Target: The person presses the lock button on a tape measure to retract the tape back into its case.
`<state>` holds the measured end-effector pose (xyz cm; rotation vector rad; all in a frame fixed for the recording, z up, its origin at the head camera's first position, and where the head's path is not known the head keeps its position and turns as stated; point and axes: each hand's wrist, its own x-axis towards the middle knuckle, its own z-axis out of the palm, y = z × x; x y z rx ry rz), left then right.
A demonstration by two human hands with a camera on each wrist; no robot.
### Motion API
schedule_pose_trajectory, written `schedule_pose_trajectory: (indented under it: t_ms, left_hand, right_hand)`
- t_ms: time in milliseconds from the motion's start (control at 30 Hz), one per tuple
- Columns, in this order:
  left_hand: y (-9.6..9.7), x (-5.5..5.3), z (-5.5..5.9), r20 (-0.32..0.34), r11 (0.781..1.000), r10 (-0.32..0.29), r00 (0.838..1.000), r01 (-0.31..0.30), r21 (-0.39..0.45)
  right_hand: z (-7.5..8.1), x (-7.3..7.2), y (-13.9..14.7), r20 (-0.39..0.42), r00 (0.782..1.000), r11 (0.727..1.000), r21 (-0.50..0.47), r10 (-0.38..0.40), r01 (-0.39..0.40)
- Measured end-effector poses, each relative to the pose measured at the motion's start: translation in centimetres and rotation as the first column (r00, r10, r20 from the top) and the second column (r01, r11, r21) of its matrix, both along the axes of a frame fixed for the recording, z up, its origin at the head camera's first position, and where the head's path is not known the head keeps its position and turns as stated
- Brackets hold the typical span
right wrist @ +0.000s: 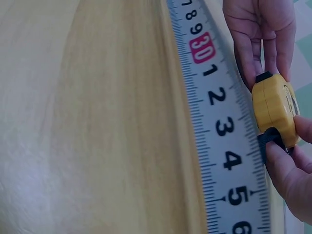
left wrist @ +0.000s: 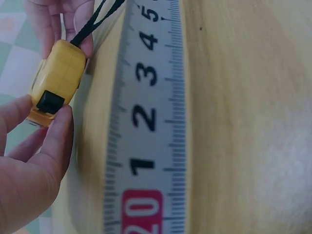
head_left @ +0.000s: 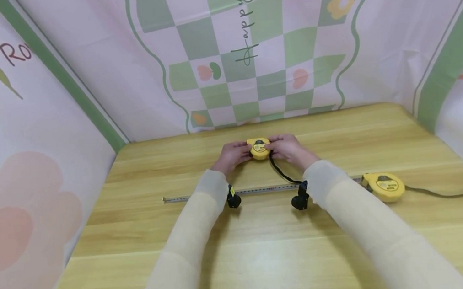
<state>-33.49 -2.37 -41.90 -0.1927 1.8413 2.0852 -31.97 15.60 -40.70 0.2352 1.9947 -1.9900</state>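
A small yellow tape measure (head_left: 259, 148) is held between both hands beyond the middle of the table. My left hand (head_left: 235, 155) pinches its left end, thumb and fingers on either side of the black button (left wrist: 50, 102). On the opposite end, my right hand (head_left: 289, 148) grips the case beside its black wrist strap (head_left: 279, 170). Nearer to me, a second, larger yellow tape measure (head_left: 384, 187) rests on the table at the right. Its metal blade (head_left: 266, 189) runs out leftward under both forearms, showing printed numbers in the wrist views.
The wooden table (head_left: 258, 261) carries all of this. A dark strap (head_left: 446, 193) trails right from the larger tape measure. Black wrist cameras (head_left: 233, 198) hang from both wrists just over the blade. A patterned cloth (head_left: 256, 46) stands behind the table, with more at both sides.
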Motion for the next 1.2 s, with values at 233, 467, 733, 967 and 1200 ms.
schedule_pose_trajectory:
  t_ms: [233, 467, 733, 967, 1200]
  left_hand:
    - [0.06, -0.04, -0.13, 0.002, 1.0, 0.016, 1.0, -0.016, -0.022]
    - [0.16, -0.12, -0.07, -0.015, 0.996, 0.016, 1.0, -0.018, -0.091]
    - [0.21, -0.12, -0.17, -0.042, 0.988, 0.011, 0.999, -0.017, -0.156]
    - [0.32, -0.11, -0.24, -0.057, 0.987, 0.027, 0.998, -0.036, -0.158]
    - [0.38, -0.33, -0.29, -0.064, 0.984, 0.031, 0.997, -0.042, -0.17]
  right_hand:
    - [-0.19, -0.08, -0.34, 0.007, 0.999, 0.999, 0.009, -0.04, 0.04]
    - [-0.18, 0.06, -0.63, -0.018, 0.998, 0.997, 0.042, -0.064, 0.065]
    - [-0.28, 0.12, -0.58, -0.053, 0.995, 0.984, 0.154, -0.08, 0.087]
    - [-0.15, 0.19, -0.81, -0.061, 0.994, 0.98, 0.171, -0.093, 0.102]
    - [-0.09, -0.05, -0.7, -0.054, 0.995, 0.979, 0.182, -0.082, 0.09]
